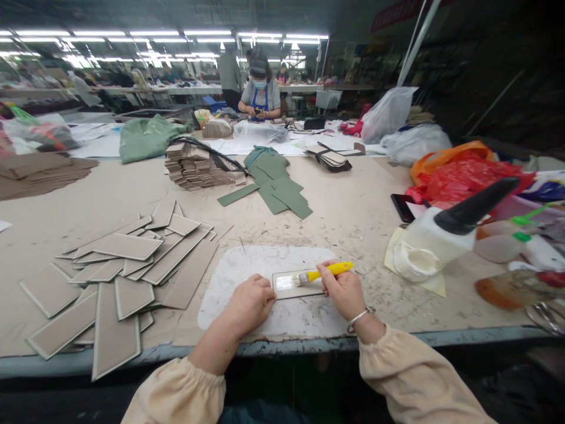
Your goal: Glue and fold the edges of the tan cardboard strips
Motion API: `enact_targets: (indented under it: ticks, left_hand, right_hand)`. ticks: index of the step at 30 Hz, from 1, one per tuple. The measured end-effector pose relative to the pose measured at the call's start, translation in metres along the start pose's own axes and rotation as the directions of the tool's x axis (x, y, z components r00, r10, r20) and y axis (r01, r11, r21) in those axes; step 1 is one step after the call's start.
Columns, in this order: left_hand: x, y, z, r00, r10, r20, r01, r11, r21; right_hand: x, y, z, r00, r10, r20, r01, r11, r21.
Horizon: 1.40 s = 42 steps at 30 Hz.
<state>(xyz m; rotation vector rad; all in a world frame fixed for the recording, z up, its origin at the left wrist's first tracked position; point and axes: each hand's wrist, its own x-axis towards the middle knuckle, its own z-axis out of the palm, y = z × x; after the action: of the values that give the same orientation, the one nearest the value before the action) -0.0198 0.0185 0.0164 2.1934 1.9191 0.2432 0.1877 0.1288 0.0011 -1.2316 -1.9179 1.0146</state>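
Observation:
In my right hand [342, 287] is a yellow-handled paintbrush [332, 270], its bristles lying on a small rectangular beige panel [311, 288] with a dark edge. A wet, shiny patch shows on the panel under the bristles. My left hand [252, 301] is closed at the panel's left end, fingertips pressing on its edge. The panel lies on a white, stained board [229, 294] near the table's front edge. To the left spreads a loose pile of beige panels [128, 246] with pale borders.
A white container [445, 235] with a black spout stands right of the board. Green pieces [276, 185] and a stack of brown pieces [196, 166] lie farther back. Red plastic bags [472, 179] and bottles [498, 241] crowd the right side. Across the table sits a co-worker [260, 97].

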Motion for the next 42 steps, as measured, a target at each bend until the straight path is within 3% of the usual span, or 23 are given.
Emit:
enact_targets:
  ticks: [12, 19, 21, 23, 26, 29, 36, 42]
  left_hand:
    - [0.0, -0.002, 0.003, 1.0, 0.003, -0.011, -0.003, 1.0, -0.013]
    - [0.001, 0.0, 0.0, 1.0, -0.013, 0.0, 0.013, 1.0, -0.005]
    - [0.001, 0.001, -0.001, 1.0, -0.015, 0.006, 0.015, 1.0, 0.0]
    - [0.001, 0.001, -0.001, 1.0, -0.008, 0.016, 0.008, 1.0, 0.007]
    - [0.001, 0.002, -0.002, 1.0, 0.0, 0.025, 0.0, 1.0, 0.014]
    - [0.001, 0.001, -0.002, 1.0, -0.007, 0.022, 0.006, 1.0, 0.02]
    - [0.002, 0.0, -0.001, 0.999, -0.002, 0.042, 0.001, 1.0, 0.025]
    - [0.002, 0.001, -0.002, 0.999, -0.006, 0.054, 0.004, 0.999, 0.038]
  right_hand:
    - [0.002, 0.021, -0.054, 0.98, -0.03, -0.198, -0.025, 0.963, -0.27]
    - [0.0, 0.024, -0.07, 0.96, -0.073, -0.27, -0.022, 0.943, -0.332]
    - [-0.002, 0.019, -0.067, 0.951, -0.068, -0.301, -0.014, 0.965, -0.263]
    - [-0.005, 0.012, -0.058, 0.953, -0.006, -0.302, -0.022, 0.996, -0.088]
    - [-0.009, -0.004, -0.034, 0.98, 0.1, -0.174, -0.059, 0.972, 0.229]
    - [-0.012, -0.016, -0.007, 0.995, 0.103, -0.005, -0.093, 0.921, 0.377]
    - [-0.014, -0.014, 0.026, 0.992, 0.073, 0.101, -0.105, 0.93, 0.352]
    - [-0.011, -0.008, 0.015, 0.998, 0.019, 0.065, -0.027, 0.992, 0.122]
